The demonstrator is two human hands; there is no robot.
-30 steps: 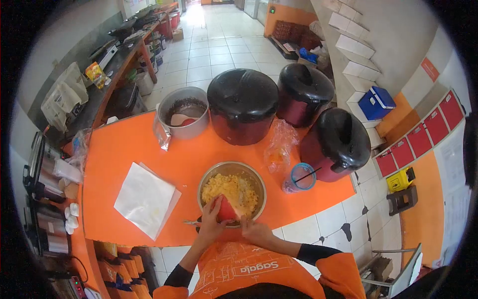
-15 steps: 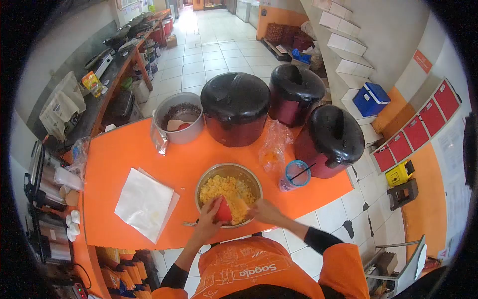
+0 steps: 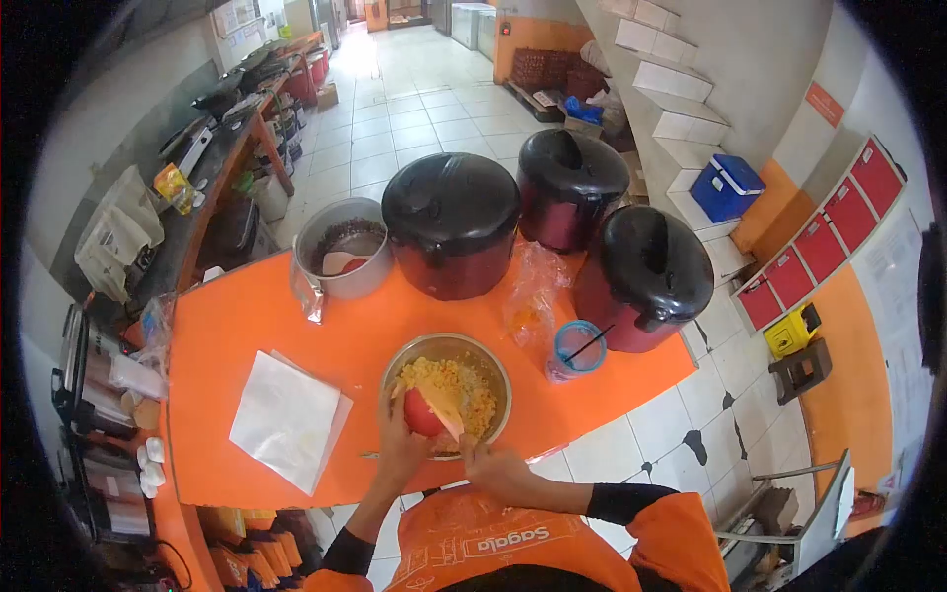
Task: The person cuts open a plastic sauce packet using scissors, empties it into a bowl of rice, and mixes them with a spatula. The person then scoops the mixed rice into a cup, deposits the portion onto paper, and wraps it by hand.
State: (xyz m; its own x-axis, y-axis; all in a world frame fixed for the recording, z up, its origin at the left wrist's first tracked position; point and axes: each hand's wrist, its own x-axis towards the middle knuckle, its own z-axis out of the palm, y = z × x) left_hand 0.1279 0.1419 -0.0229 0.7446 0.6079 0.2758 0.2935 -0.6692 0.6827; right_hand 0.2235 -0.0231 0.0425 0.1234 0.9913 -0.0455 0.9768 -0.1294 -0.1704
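Note:
A metal mixing bowl (image 3: 505, 380) holds yellow, grainy food (image 3: 477, 393) that looks like rice. Over its near left part, my left hand (image 3: 398, 450) is closed around a small red bowl (image 3: 421, 415), tilted with its mouth to the upper right. My right hand (image 3: 496, 470) grips the handle of a pale spatula (image 3: 449, 417) at the near rim. The spatula's blade lies against the red bowl, with yellow food beside it. My fingertips on the far side of the red bowl are partly hidden.
White paper sheets (image 3: 283, 419) lie left on the orange table (image 3: 212, 335). Behind the mixing bowl stand a grey pot (image 3: 367, 278) and large black-lidded containers (image 3: 452, 222). A plastic bag (image 3: 538, 291) and a blue-rimmed cup (image 3: 577, 350) with a straw sit to the right.
My right hand has moved left and toward me, bringing the spatula against the red bowl. The red bowl has shifted slightly left and up and tilted. The camera view has shifted a little.

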